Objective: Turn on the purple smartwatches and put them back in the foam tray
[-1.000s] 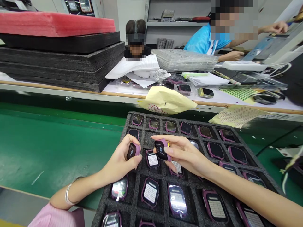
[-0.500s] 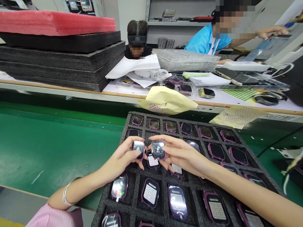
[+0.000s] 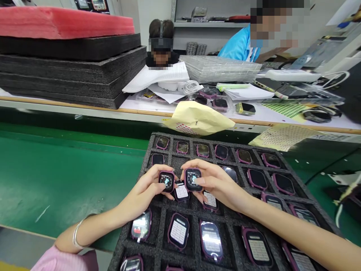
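Observation:
My left hand (image 3: 150, 185) is closed around a purple-framed smartwatch (image 3: 166, 182), its thumb on the lit screen. A second smartwatch (image 3: 193, 180) of the same kind is gripped in my right hand (image 3: 216, 181), with the thumb over the right side of its face. Both screens show a dark dial with a light-blue figure. The two watches are side by side, slightly apart, above a black foam tray (image 3: 160, 210). Many purple watches lie in its compartments, among them one with a lit white keypad-like screen (image 3: 178, 230). My hands partly cover the watches beneath them.
Behind the tray runs a shelf with stacked black foam trays (image 3: 70, 75), a red foam sheet (image 3: 67, 23), papers (image 3: 160, 75) and clear plastic trays (image 3: 220, 67). A yellow paper bag (image 3: 197, 117) overhangs its edge. Two people sit beyond. Green tabletop (image 3: 56, 177) extends left.
Both held watches have turned a little, so glare has left their screens and the dials read more clearly. The person in blue has drawn an outstretched arm back toward the head.

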Tool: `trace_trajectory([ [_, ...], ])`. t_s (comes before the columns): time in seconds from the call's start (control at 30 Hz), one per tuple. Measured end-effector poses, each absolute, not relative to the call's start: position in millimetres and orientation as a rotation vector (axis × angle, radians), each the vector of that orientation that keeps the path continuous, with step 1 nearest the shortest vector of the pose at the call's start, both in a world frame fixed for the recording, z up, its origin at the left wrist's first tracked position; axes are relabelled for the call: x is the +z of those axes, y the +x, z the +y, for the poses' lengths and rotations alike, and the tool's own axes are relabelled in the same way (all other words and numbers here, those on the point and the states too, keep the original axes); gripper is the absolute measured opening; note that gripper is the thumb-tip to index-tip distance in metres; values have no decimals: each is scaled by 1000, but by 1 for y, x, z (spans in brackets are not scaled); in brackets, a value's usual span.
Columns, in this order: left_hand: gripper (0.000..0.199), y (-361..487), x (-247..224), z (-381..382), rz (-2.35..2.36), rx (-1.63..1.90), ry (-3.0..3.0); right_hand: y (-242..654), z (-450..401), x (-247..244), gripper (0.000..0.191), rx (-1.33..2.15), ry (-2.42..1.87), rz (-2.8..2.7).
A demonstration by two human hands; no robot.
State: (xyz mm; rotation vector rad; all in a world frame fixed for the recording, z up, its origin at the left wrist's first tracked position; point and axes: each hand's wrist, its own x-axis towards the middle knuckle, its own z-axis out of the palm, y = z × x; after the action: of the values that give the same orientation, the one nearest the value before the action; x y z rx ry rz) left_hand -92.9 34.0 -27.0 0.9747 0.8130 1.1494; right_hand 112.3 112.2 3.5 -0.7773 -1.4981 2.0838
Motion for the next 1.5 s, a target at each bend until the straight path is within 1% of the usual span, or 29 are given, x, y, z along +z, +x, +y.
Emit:
trace_trajectory([
  [0.23,31,-92,-25,35,824,1125,1012,115,113,-1,33,2012,-700,-1654],
  [0.37,28,-92,-23,35,849,1099,1037,115,113,-1,34,2002,-713,-1666],
  [0.53,33,-93,-24,35,924,1149,1124,114,111,2,41,2130,-636,-1605],
  [0.7,20,-95,-24,34,1001,1110,1171,113,110,-1,42,2182,-544,-1605],
  [0.9,18,-95,-23,32,1043,1057,1217,114,111,2,33,2144,-609,-1587],
  [1.07,20,-94,-23,31,1036,1066,1181,114,110,3,42,2173,-650,-1555],
  [1.3,21,-94,-25,32,1015,1083,1181,111,109,5,41,2224,-633,-1450],
  [1.5,19,-95,-25,32,1020,1081,1179,113,110,4,44,2193,-684,-1487],
])
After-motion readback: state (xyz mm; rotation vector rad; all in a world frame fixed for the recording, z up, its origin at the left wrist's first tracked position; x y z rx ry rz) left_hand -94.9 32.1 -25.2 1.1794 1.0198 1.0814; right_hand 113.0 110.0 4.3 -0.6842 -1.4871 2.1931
